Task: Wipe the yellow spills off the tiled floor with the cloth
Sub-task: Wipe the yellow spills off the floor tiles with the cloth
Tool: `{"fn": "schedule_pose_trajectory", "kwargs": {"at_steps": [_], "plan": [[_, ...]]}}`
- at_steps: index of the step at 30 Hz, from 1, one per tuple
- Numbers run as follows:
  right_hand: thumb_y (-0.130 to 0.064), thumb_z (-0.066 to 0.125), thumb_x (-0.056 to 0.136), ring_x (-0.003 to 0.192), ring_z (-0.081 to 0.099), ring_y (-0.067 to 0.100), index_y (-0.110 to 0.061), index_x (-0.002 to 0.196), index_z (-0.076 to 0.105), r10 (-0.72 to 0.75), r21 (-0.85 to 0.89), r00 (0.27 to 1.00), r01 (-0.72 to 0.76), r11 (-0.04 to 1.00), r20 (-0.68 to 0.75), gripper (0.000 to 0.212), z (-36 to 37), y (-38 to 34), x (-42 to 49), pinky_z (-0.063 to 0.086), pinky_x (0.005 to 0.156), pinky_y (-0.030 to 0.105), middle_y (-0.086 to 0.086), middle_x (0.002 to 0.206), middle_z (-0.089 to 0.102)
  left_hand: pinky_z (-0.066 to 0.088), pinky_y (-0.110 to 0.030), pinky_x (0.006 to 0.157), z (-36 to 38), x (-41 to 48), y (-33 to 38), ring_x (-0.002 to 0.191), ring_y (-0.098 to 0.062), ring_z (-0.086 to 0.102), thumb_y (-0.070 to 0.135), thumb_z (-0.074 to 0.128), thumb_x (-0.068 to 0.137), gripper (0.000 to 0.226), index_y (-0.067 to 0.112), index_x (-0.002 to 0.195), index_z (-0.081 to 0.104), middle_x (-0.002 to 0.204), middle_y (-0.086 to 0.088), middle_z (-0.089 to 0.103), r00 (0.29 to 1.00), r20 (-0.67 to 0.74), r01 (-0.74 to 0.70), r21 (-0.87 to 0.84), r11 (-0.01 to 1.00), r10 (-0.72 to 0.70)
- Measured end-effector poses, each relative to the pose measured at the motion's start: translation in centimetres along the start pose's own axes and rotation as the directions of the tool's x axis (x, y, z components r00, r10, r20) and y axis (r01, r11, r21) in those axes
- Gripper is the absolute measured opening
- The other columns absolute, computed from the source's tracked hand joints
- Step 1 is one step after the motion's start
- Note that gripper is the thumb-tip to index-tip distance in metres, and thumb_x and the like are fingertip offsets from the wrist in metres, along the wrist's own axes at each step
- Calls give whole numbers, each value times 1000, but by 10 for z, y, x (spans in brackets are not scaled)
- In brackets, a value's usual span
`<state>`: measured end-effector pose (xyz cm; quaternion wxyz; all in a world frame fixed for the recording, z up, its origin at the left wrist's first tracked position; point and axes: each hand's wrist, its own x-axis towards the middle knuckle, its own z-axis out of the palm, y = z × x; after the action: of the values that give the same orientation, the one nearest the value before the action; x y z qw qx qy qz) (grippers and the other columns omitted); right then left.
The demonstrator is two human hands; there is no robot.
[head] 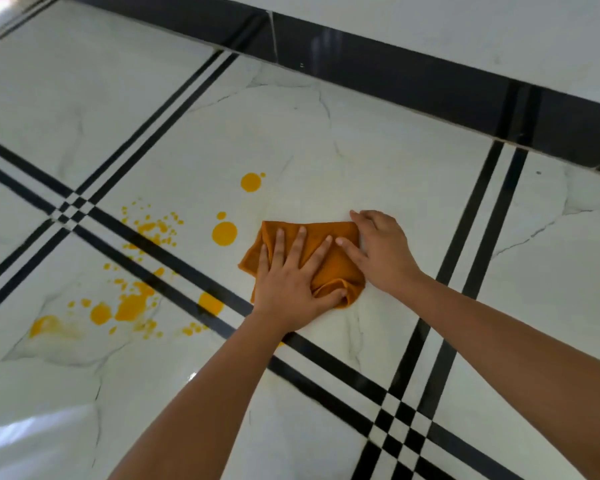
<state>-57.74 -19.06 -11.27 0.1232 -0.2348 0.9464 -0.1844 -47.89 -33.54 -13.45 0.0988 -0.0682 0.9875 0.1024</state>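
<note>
An orange cloth (329, 258) lies bunched flat on the white marble-look tiled floor (378, 174). My left hand (291, 282) presses on it with fingers spread and straight. My right hand (381, 251) rests on the cloth's right edge, fingers extended. Yellow spills lie left of the cloth: a round drop (224, 233) close by, another drop (250, 182) farther back, a drop on the black line (210, 304), a spatter of small dots (153, 230), and larger smeared patches (129, 306) at lower left.
Double black tile lines (160, 251) cross the floor in a grid. A black skirting band (413, 74) runs along the wall at the back. Bare floor extends right of the cloth and toward me.
</note>
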Motion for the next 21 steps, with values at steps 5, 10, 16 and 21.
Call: {"fn": "schedule_pose_trajectory", "kwargs": {"at_steps": [5,10,16,21], "plan": [[-48,55,87,126,39,31,-15,138,39,139,58,981,-148,987,133,63,-8,-33,12,35,101,41,12,136,46,-12,-43,114,-11,-22,-10,143,-17,-13,80,19,77,85,39,145,-10,158,3,-5,1000,-4,7,-66,998,-7],[-30,67,83,100,60,28,-11,102,64,161,344,951,-248,906,263,27,-18,-47,7,48,87,38,10,102,65,-6,-41,116,-22,-37,-23,144,-14,-11,68,19,87,76,29,148,-5,158,2,-3,996,2,87,-110,990,-88],[-23,62,88,106,56,27,-8,117,56,281,427,904,-403,810,321,34,-61,-76,-21,47,90,37,14,117,60,-2,-43,115,-66,-52,-12,144,-18,-5,58,19,93,67,24,150,4,158,0,5,964,68,267,-279,922,-258],[-17,57,91,120,50,28,-12,130,51,417,440,867,-498,747,273,40,-108,-111,-64,41,100,38,8,132,54,-1,-41,115,-121,-74,21,144,-17,-5,55,22,95,66,22,149,5,158,0,5,898,194,439,-465,769,-395]]}}
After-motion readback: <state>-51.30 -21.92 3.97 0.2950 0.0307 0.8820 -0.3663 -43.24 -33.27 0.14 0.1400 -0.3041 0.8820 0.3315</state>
